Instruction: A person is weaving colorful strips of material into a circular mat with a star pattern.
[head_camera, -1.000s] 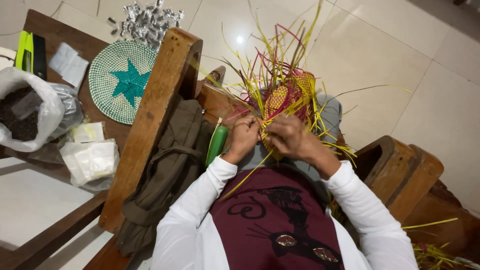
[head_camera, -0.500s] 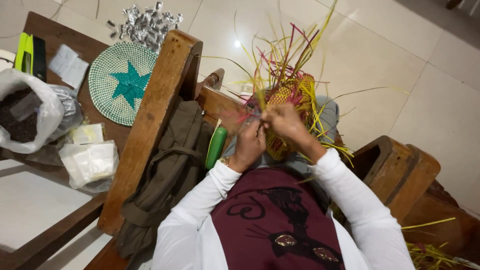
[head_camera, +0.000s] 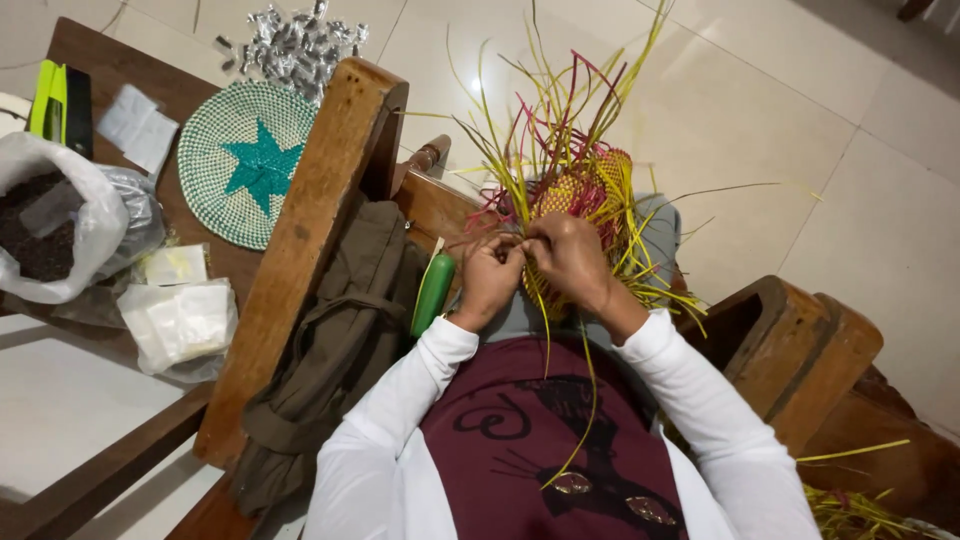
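A half-woven basket (head_camera: 575, 200) of yellow and pink strips is kept on the lap, close to the body, so that both hands can work its rim. The left hand (head_camera: 488, 280) and right hand (head_camera: 570, 255) are brought together there, fingers pinched on the strips. A green-handled tool (head_camera: 433, 295) is left within reach beside the wooden armrest (head_camera: 310, 240).

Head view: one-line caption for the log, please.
Both hands, left hand and right hand, pinch yellow and pink strips of a half-woven basket on the lap.
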